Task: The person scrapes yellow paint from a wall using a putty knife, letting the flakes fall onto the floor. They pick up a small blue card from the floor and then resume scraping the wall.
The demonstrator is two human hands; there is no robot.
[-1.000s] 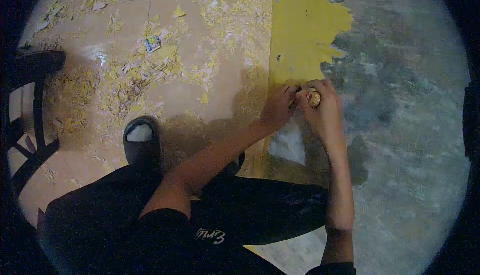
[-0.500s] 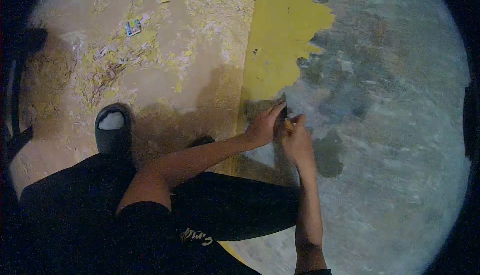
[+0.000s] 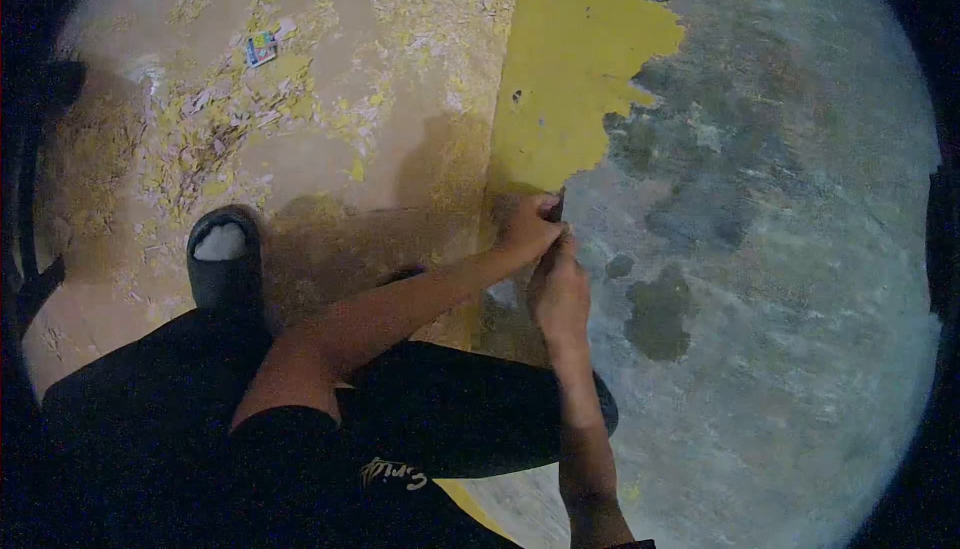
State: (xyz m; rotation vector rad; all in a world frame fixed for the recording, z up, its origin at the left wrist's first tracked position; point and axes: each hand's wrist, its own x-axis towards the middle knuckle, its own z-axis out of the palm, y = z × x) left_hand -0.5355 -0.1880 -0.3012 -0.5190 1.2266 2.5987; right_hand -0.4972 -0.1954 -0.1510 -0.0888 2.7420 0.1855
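Two hands meet at the ragged lower edge of the yellow paint.

Head view: the white script on the black garment (image 3: 395, 474) is too blurred to read, and the printed packet (image 3: 262, 47) lying among the paint flakes (image 3: 230, 119) is too small to read. The left hand (image 3: 525, 229) has its fingers curled tight round a small dark tool (image 3: 557, 211), whose tip sits where the yellow paint (image 3: 570, 69) gives way to the bare grey surface (image 3: 780, 249). The right hand (image 3: 558, 294) is clenched and touches the left from below; what it grips is hidden. A dark slipper (image 3: 225, 254) stands well to the left.
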